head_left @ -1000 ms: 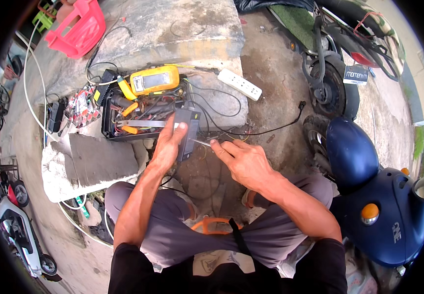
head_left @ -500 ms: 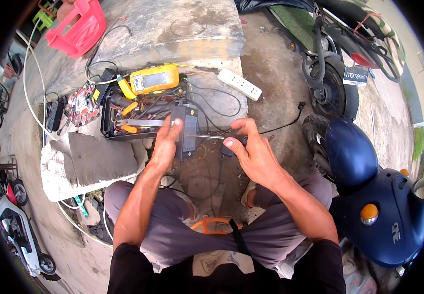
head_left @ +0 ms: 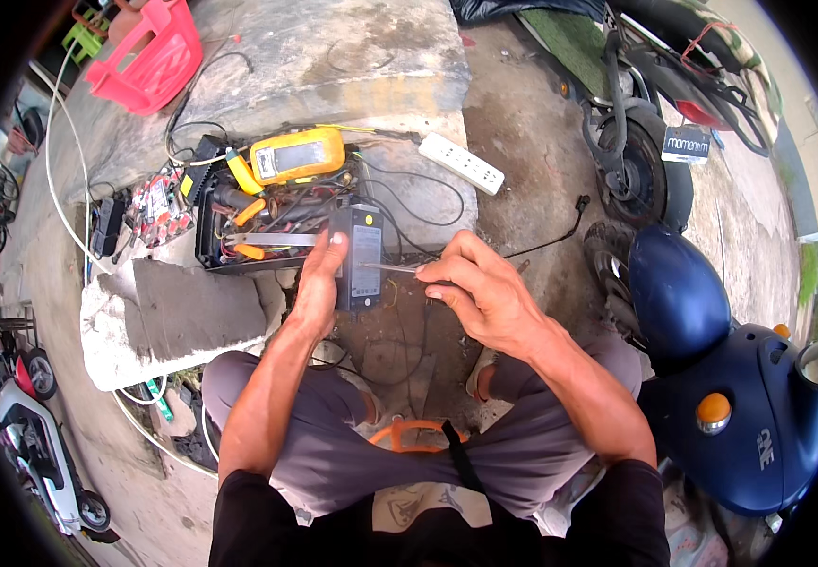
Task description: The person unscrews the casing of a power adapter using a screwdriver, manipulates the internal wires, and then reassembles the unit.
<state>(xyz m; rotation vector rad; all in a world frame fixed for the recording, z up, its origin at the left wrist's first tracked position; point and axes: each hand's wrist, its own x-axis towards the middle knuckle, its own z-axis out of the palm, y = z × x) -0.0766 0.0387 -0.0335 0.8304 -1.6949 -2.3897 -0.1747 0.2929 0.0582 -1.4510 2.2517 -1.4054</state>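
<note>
My left hand (head_left: 314,288) grips a black box-shaped charger (head_left: 364,255) with a grey printed label and holds it upright over the gap between my knees. A flat silver strip (head_left: 281,239) runs from the left up to these fingers; whether they pinch it as well, I cannot tell. My right hand (head_left: 489,293) is closed around a screwdriver, its thin metal shaft (head_left: 392,268) pointing left. The shaft's tip lies over the charger's label; contact is unclear. Most of the handle is hidden in my fingers.
Behind the charger, a black toolbox (head_left: 239,265) holds tangled tools and a yellow multimeter (head_left: 297,156). A white power strip (head_left: 462,163) lies beyond. A concrete block (head_left: 182,317) is at left, a blue scooter (head_left: 711,397) at right, a pink basket (head_left: 149,80) far left.
The fingers of my right hand have shifted toward the screwdriver's shaft and curled more. The charger has turned slightly, showing more of its label.
</note>
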